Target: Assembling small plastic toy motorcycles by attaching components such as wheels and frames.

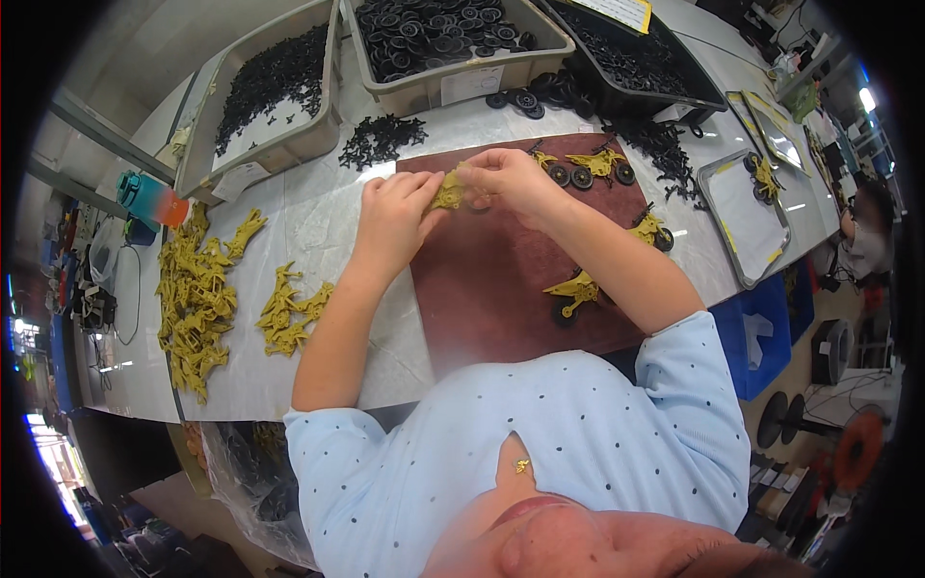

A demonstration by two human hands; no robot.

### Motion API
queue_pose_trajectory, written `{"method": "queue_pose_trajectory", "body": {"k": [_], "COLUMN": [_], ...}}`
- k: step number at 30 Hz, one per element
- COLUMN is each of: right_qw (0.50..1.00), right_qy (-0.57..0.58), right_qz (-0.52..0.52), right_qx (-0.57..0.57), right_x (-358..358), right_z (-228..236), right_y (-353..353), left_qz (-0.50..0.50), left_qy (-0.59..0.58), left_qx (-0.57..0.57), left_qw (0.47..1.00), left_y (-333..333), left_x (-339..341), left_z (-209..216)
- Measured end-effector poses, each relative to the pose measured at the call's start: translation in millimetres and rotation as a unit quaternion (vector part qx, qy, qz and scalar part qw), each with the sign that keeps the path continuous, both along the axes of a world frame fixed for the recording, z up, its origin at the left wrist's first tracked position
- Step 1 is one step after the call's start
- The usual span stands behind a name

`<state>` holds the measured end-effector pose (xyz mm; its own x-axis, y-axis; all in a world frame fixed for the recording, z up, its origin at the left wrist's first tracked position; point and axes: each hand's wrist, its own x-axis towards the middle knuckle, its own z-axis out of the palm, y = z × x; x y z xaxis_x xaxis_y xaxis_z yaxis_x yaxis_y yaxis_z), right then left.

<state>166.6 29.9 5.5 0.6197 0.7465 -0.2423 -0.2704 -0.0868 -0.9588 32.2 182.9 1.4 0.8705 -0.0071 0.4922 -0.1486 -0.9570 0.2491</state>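
Above the dark red mat (pixel 462 328), both hands meet at one yellow plastic toy motorcycle body (pixel 447 196). My left hand (pixel 393 212) grips its left side, fingers curled round it. From the other side my right hand (pixel 515 181) pinches it, and its fingertips hide part of the piece. A dark round part, perhaps a wheel, shows blurred just under the right fingers. On the mat's right side lie toy motorcycles with black wheels: one at the back (pixel 595 164), one by my right forearm (pixel 647 229), and another nearer me (pixel 574 289), partly covered by that arm.
Yellow bodies form a big pile (pixel 196 303) and a smaller one (pixel 287 313) at left. Behind stand a bin of small black parts (pixel 332 120), a wheel bin (pixel 462 94) and a black tray (pixel 703 96). Loose black parts (pixel 381 142) lie before them. A metal tray (pixel 740 226) sits right.
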Motion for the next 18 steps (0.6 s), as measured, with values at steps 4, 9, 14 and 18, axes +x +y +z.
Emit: {"method": "queue_pose_trajectory", "body": {"k": [4,9,14,18], "right_qw": [0.968,0.873,0.841,0.835], "right_qy": [-0.235,-0.468,-0.504,-0.515], "right_qz": [0.016,-0.016,-0.006,-0.025], "right_qx": [-0.092,-0.137,-0.195,-0.191], "right_x": [9.7,16.5,12.1,9.6], "right_z": [-22.6,-42.9,-48.1,-51.2], "right_y": [4.9,12.7,17.1,20.0], "left_qz": [0.006,0.045,0.061,0.084], "left_qy": [0.0,0.018,0.045,0.066], "left_qx": [-0.027,-0.04,-0.03,-0.044], "left_qw": [1.0,0.998,0.997,0.993], "left_y": [3.1,3.9,5.2,3.5], "left_x": [13.2,24.0,24.5,26.2], "left_z": [-25.4,-42.7,-49.1,-49.5]}}
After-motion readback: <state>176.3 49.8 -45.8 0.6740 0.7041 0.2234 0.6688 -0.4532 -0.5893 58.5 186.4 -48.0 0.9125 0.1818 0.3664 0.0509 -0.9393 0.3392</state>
